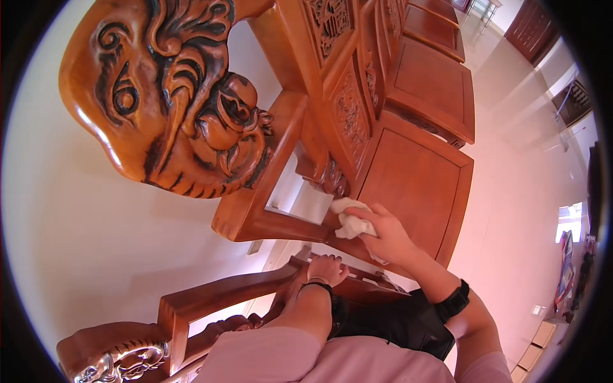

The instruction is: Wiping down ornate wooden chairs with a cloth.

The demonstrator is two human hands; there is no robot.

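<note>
A crumpled white cloth [352, 220] is bunched in my right hand [388, 236], whose fingers press around it. The cloth lies against the front left corner of a reddish-brown wooden seat [415, 179], close to the foot of its armrest frame [284, 228]. Lower down, my left hand [327, 270] curls its fingers over the wooden rail [297, 271] of a second carved piece of furniture. Part of that rail is hidden under the hand and forearm.
A large carved, glossy armrest end [172, 96] juts out at upper left. Carved back panels [351, 112] rise beside the seat, and another wooden seat [434, 86] stands beyond it. Pale shiny floor [511, 172] stretches along the right. A black bag-like item [389, 325] lies near my waist.
</note>
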